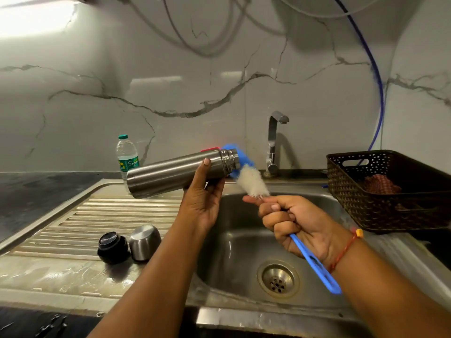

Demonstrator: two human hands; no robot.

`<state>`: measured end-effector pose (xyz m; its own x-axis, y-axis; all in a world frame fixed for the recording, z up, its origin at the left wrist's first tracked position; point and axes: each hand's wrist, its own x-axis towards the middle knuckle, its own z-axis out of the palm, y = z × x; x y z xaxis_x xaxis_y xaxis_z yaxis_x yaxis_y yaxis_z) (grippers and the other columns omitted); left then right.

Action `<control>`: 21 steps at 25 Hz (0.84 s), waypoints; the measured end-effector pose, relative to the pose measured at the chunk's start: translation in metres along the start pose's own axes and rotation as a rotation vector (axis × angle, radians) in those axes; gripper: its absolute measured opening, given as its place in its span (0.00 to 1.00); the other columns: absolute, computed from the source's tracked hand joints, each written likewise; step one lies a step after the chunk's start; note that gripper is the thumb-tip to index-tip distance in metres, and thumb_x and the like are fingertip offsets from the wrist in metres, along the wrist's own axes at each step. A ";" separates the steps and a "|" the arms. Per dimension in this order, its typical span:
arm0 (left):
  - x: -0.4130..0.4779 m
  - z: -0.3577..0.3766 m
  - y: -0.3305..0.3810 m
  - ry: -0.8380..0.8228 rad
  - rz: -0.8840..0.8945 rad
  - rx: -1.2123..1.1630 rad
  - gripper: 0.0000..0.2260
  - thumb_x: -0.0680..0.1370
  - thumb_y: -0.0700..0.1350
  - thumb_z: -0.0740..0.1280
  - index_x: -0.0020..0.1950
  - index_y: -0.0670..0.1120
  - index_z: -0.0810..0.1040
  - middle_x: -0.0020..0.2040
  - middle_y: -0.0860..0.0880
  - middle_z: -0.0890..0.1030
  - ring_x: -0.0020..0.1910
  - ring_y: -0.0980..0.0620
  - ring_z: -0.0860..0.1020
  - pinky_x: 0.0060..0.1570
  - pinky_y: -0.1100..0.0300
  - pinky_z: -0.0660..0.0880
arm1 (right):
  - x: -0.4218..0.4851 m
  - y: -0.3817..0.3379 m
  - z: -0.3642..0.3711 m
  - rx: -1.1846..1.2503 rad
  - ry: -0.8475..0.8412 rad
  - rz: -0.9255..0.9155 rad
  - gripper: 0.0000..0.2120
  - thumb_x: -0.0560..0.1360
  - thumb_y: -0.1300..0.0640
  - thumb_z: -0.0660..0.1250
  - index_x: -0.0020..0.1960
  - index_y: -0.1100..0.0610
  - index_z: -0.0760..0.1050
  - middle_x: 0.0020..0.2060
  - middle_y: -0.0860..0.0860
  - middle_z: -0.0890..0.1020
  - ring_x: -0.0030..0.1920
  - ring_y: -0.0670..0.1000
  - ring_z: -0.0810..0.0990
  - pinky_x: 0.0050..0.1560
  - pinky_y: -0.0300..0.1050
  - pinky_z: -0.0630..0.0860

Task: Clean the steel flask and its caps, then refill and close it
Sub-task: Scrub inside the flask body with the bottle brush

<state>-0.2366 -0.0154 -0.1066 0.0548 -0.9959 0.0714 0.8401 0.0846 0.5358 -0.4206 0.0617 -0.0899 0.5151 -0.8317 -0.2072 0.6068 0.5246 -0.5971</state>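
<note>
Clasps one steel flask (170,172) in the left grip (202,203), thumb and fingers curled round the body close to the neck. Holds it above the left rim of the sink (244,242), lying almost level, open mouth toward the sink, base out over the drainboard (80,223).

Closes the right grip (292,220) round one bottle brush (253,182), fisted on the blue handle just below the bristles, forefinger stretched toward them. Keeps that fist above the sink, with the handle's looped end slanting down over the basin. Sets the white bristles beside the flask's mouth, the blue tip against it. Cannot tell whether the tip is inside. Wears one red thread band (346,247) on the right wrist.

Counts two caps left of the sink, on the wet drainboard, just beside each other: one black stopper (112,247) and one steel cup cap (144,242), mouth down.

Finds one drain (278,280) in the sink's floor and one tap (273,142) behind the sink. Behind and left of the sink, past the flask's base, one plastic water bottle (127,154), upright. Right of the sink, one dark woven basket (390,211) holding one reddish cloth (380,185).
</note>
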 end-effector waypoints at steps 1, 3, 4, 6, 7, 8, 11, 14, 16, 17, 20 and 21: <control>0.000 0.001 -0.004 -0.011 -0.009 0.025 0.33 0.68 0.42 0.78 0.71 0.40 0.72 0.60 0.39 0.84 0.58 0.42 0.84 0.55 0.53 0.83 | 0.000 0.000 -0.001 0.061 -0.021 0.015 0.19 0.77 0.64 0.58 0.66 0.67 0.71 0.28 0.48 0.66 0.20 0.42 0.59 0.16 0.29 0.56; 0.005 0.000 -0.006 -0.021 0.019 0.048 0.34 0.68 0.42 0.78 0.72 0.41 0.72 0.62 0.39 0.83 0.60 0.43 0.83 0.55 0.54 0.83 | -0.001 0.000 -0.004 0.145 -0.060 0.055 0.18 0.77 0.67 0.60 0.65 0.69 0.73 0.28 0.48 0.66 0.23 0.41 0.57 0.16 0.30 0.57; 0.008 -0.002 -0.004 -0.023 0.040 0.055 0.34 0.68 0.42 0.78 0.73 0.41 0.71 0.63 0.39 0.82 0.61 0.43 0.82 0.55 0.54 0.82 | -0.001 0.000 -0.005 0.160 -0.072 0.075 0.19 0.75 0.67 0.60 0.65 0.69 0.73 0.28 0.49 0.67 0.24 0.41 0.57 0.16 0.30 0.58; 0.008 -0.006 -0.006 -0.037 0.060 0.103 0.34 0.69 0.43 0.77 0.73 0.42 0.71 0.65 0.39 0.81 0.63 0.43 0.81 0.57 0.53 0.82 | 0.002 -0.001 -0.006 0.160 -0.063 0.088 0.22 0.73 0.67 0.61 0.66 0.70 0.73 0.28 0.49 0.67 0.24 0.41 0.58 0.16 0.31 0.59; 0.006 -0.005 -0.010 -0.046 0.059 0.153 0.32 0.69 0.42 0.77 0.72 0.43 0.72 0.65 0.40 0.82 0.63 0.44 0.81 0.59 0.52 0.81 | 0.004 -0.001 -0.007 0.163 -0.052 0.087 0.23 0.72 0.68 0.61 0.67 0.69 0.72 0.28 0.49 0.67 0.24 0.41 0.58 0.15 0.31 0.59; 0.006 -0.005 -0.013 -0.051 0.059 0.206 0.30 0.69 0.42 0.76 0.70 0.44 0.73 0.64 0.41 0.82 0.63 0.44 0.82 0.61 0.50 0.80 | 0.006 -0.001 -0.007 0.169 -0.044 0.084 0.24 0.71 0.69 0.61 0.68 0.69 0.71 0.28 0.49 0.67 0.24 0.40 0.57 0.14 0.32 0.59; 0.009 -0.006 -0.011 -0.040 0.080 0.204 0.31 0.68 0.42 0.77 0.70 0.44 0.74 0.64 0.41 0.82 0.62 0.45 0.82 0.60 0.50 0.80 | 0.004 -0.003 -0.012 0.173 -0.046 0.085 0.25 0.72 0.69 0.61 0.68 0.69 0.70 0.28 0.49 0.67 0.24 0.41 0.58 0.14 0.32 0.60; 0.010 -0.008 -0.007 -0.042 0.075 0.181 0.32 0.68 0.43 0.78 0.71 0.44 0.72 0.64 0.41 0.82 0.62 0.45 0.82 0.59 0.52 0.81 | 0.003 -0.005 -0.014 0.145 -0.051 0.097 0.20 0.77 0.67 0.59 0.68 0.69 0.71 0.29 0.49 0.68 0.23 0.41 0.59 0.16 0.30 0.60; 0.004 -0.003 -0.013 -0.062 0.052 0.246 0.28 0.69 0.42 0.76 0.68 0.44 0.75 0.61 0.43 0.84 0.60 0.46 0.83 0.58 0.52 0.81 | 0.010 -0.004 -0.016 0.125 -0.023 0.074 0.20 0.77 0.66 0.58 0.67 0.69 0.71 0.28 0.49 0.67 0.21 0.42 0.60 0.16 0.29 0.58; 0.002 0.001 -0.014 -0.073 0.034 0.243 0.28 0.69 0.42 0.76 0.68 0.44 0.75 0.61 0.42 0.84 0.60 0.46 0.83 0.56 0.53 0.81 | 0.013 -0.004 -0.017 0.097 0.005 0.040 0.20 0.75 0.65 0.58 0.66 0.68 0.72 0.28 0.48 0.67 0.20 0.43 0.61 0.17 0.29 0.56; 0.000 0.005 -0.006 -0.037 -0.047 0.133 0.27 0.71 0.46 0.76 0.68 0.41 0.74 0.62 0.39 0.82 0.59 0.44 0.83 0.51 0.55 0.82 | 0.014 -0.006 -0.022 -0.094 0.158 -0.163 0.15 0.75 0.62 0.61 0.61 0.65 0.73 0.29 0.48 0.67 0.21 0.42 0.61 0.18 0.31 0.55; 0.000 0.005 -0.003 -0.020 -0.075 0.112 0.25 0.72 0.47 0.75 0.66 0.41 0.74 0.61 0.39 0.82 0.58 0.44 0.82 0.50 0.56 0.81 | 0.016 -0.006 -0.023 -0.192 0.246 -0.248 0.12 0.77 0.61 0.61 0.59 0.63 0.73 0.29 0.49 0.68 0.21 0.42 0.61 0.18 0.32 0.56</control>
<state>-0.2411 -0.0153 -0.1042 -0.0171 -0.9989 0.0437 0.7762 0.0143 0.6303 -0.4304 0.0413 -0.1075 0.1931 -0.9598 -0.2039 0.5581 0.2783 -0.7817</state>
